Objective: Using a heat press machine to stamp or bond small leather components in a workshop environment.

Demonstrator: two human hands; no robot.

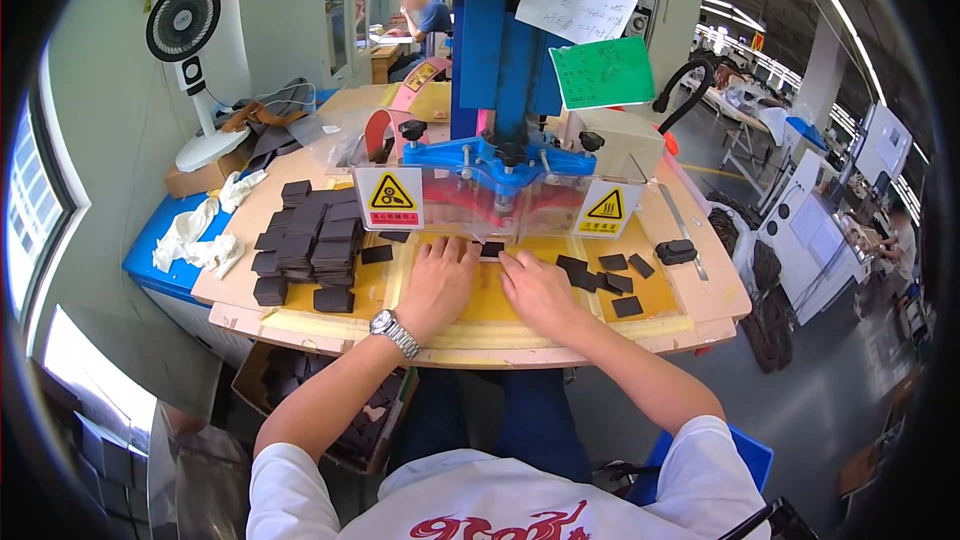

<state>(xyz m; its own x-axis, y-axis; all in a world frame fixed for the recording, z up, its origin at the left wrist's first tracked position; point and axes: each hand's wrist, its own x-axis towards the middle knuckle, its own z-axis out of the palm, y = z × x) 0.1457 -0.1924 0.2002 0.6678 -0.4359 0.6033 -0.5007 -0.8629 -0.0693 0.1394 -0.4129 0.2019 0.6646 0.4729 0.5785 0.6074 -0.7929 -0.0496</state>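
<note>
Left hand (439,285), right hand (538,292) flank dark piece (491,250); fingers (456,249) slightly spread, grip unclear. Best keep fingertips clear of blue press (437,155).

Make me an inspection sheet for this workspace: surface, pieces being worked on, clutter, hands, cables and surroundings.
Surface: pale beige tabletop, partly covered by a yellow sheet.
Job's things: small dark rectangular piece near the lower edge of a blue metal press's clear plastic guard; stacked dark pieces left, scattered dark pieces right.
Clutter: crumpled white cloths on a blue-topped cabinet; small black block-shaped object at the tabletop's right.
Hands: bare left hand and bare right hand palms down, either side of that small piece; exact contact unclear.
Cables: thick curved black hose right of the press.
Surroundings: white-and-black fan back left; seated person in blue behind.
</note>
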